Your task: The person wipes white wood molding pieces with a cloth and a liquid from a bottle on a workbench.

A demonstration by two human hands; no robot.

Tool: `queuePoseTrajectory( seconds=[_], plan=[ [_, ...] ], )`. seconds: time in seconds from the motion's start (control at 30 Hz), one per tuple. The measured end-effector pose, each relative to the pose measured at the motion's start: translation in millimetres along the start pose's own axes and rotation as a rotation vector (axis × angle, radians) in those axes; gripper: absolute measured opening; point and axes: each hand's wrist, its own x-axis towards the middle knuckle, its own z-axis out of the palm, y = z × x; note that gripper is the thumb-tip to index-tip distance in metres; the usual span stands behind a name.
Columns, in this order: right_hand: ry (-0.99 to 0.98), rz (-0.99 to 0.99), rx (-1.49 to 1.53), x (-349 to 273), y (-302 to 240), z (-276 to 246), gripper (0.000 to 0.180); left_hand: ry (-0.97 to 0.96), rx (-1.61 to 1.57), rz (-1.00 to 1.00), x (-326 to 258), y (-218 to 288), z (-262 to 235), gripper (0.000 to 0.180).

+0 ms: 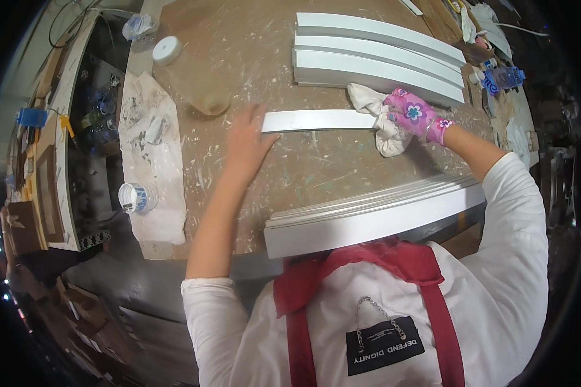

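Note:
A narrow white board (pixel 319 120) lies across the middle of the worktable. My bare left hand (pixel 244 135) closes around its left end, thumb along the near edge; the fingers are a little blurred. On my right hand (pixel 414 115) is a pink glove with a flower print. That hand is closed on a crumpled white cloth (pixel 394 140), pressed over the board's right end, which is hidden. Beyond it rests a stack of white boards (pixel 374 61). Another stack of white boards (pixel 374 222) sits along the table's near edge, in front of my body.
The brown worktable (pixel 239 213) is spotted with paint. At its left are a clear jug with a white cap (pixel 197 84), a paint-stained white sheet (pixel 152 122) and a white cup (pixel 135 197). A blue-labelled bottle (pixel 503 79) lies at the right edge.

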Motion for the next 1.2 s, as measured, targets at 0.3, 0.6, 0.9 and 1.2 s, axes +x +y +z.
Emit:
queuePoseTrajectory(
  seconds=[0.3, 0.6, 0.9, 1.2],
  plan=[
    [0.010, 0.088, 0.403, 106.0, -154.7, 66.9, 0.025, -0.032, -0.195, -0.070, 3.9, -19.0, 19.5, 0.046],
    [-0.289, -0.021, 0.322, 85.7, -110.1, 51.2, 0.020, -0.065, -0.266, -0.145, 0.2, -17.0, 12.2, 0.045],
    [0.008, -0.516, -0.238, 85.0, -133.7, 34.2, 0.019, -0.061, -0.243, -0.106, 2.3, -19.2, 10.1, 0.046],
    [0.046, 0.178, 0.889, 21.9, -114.1, -36.4, 0.034, -0.120, -0.716, -0.296, 18.9, 40.6, -15.8, 0.039]
  ],
)
